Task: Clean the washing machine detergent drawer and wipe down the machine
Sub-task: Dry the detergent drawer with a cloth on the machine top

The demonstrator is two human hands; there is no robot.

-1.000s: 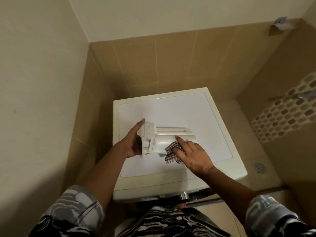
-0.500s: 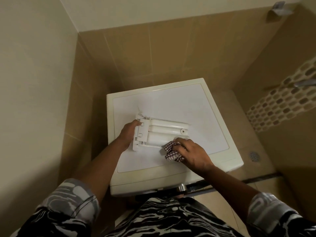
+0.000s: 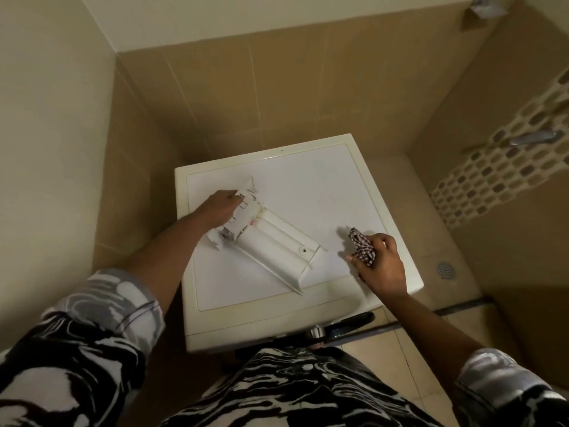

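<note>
Trouble would be a slide. One washing machine (image 3: 308, 180) carries one detergent drawer (image 3: 277, 245) slantwise on its smooth top, its corner near the front edge, so a hard wipe might shove it off. Two hands: the left hand (image 3: 220, 208) grips the drawer's far end, and the right hand (image 3: 381, 266) clutches one checked cloth (image 3: 363, 245), clear of the drawer.

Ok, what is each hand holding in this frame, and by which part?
The left hand holds the detergent drawer by its ribbed far-left end; the right hand clutches a bunched checked cloth in its fingers.
</note>
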